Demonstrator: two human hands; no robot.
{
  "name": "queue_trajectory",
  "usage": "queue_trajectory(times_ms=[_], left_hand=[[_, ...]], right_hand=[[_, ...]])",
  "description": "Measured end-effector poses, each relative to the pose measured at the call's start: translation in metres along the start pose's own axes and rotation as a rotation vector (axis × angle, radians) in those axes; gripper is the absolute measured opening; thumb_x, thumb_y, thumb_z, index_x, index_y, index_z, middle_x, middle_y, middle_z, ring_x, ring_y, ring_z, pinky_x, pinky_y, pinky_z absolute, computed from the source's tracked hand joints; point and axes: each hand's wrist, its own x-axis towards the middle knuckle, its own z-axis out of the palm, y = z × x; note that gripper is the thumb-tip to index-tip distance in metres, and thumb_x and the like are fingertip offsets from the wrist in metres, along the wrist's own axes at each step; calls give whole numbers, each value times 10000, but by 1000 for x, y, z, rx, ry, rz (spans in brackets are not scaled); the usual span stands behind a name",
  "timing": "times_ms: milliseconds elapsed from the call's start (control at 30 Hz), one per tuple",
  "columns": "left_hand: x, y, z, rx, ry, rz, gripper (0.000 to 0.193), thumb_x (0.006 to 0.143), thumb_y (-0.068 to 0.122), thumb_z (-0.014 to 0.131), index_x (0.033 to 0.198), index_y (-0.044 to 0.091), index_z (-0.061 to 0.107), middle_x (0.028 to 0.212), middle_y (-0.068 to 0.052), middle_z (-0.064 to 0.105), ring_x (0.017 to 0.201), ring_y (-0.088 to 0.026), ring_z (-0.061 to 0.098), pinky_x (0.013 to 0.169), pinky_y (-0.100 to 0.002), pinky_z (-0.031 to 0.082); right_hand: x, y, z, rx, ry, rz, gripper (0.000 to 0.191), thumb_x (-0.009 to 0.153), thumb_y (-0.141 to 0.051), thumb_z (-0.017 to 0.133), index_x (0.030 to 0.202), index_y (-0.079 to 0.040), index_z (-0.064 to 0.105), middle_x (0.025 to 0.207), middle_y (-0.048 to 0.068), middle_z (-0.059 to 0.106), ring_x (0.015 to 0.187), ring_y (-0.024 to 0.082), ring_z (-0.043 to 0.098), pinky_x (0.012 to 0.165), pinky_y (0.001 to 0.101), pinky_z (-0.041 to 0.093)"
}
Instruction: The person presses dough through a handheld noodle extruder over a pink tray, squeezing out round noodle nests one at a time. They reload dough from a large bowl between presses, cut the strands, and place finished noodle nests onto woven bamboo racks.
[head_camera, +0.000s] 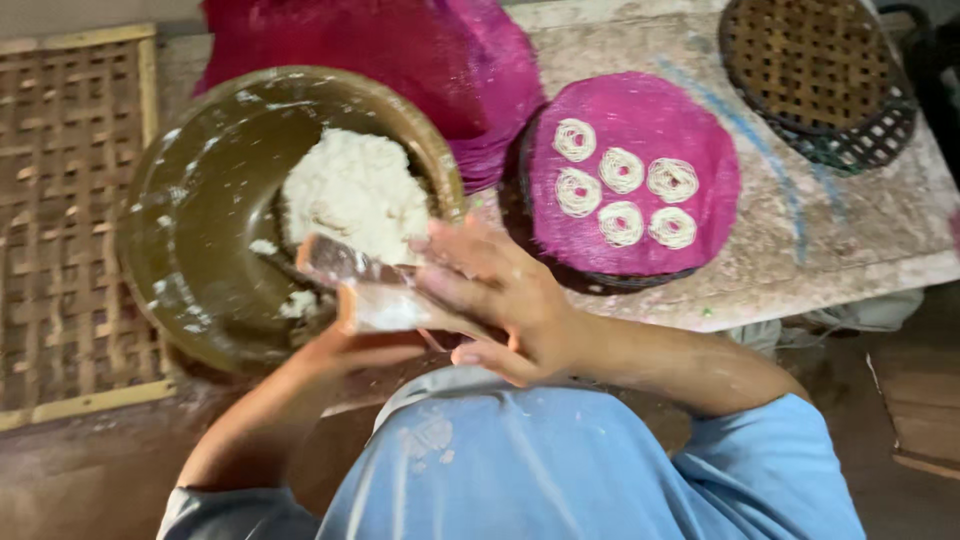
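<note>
— Plainly, what is in the person's hands at this moment?

— A cylindrical dough press (372, 290), smeared white, held at the lip of the brown bowl (190, 200). The right hand (500, 295) lies over it with fingers (450, 262) loosely curled and close together, resting on the press's top. The left hand (375, 345) comes from below; its fingers are hidden under the press, so how far they close cannot be told.

— And the dough?

— The white dough lump (355, 195) sits inside the bowl against the far wall, just beyond the press's open end.

— What might go wrong?

— The press looks slick with wet dough, so it could slip in the grip and tip into the bowl. The bowl itself seems tilted toward the person; a hard push could rock it further.

— Anything close by?

— A pink cloth-covered round tray (700, 160) with six string-noodle coils (622, 182) rests on the worktop (850, 230), beside stacked pink cloths (420, 50), a dark woven basket (810, 70), and a bamboo lattice mat (60, 200) at the left.
</note>
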Motion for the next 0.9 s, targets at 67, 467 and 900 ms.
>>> queue_trajectory(times_ms=[67,467,900], left_hand=[[35,-7,-4,9,-133,-39,399,840,99,842,1223,39,748,1216,-113,770,1107,-212,719,954,-371,585],[340,-115,17,25,395,-160,527,1109,351,596,1456,-34,503,1455,-178,582,1351,-270,567,1134,-372,435],[285,-165,94,-430,897,-130,431,1050,96,467,1472,43,532,1470,-95,596,1343,-231,546,1126,-342,398]], right_hand=[[-37,22,-30,360,22,148,879,1117,-526,652,1639,-9,168,1673,205,324,1587,308,326,1328,423,262],[-296,65,-162,841,399,840,654,870,-538,819,1169,-29,537,1028,89,562,995,247,560,970,451,491],[-332,95,-195,831,676,800,1063,783,-679,778,1515,-40,346,1132,143,533,1020,257,544,908,428,439]])
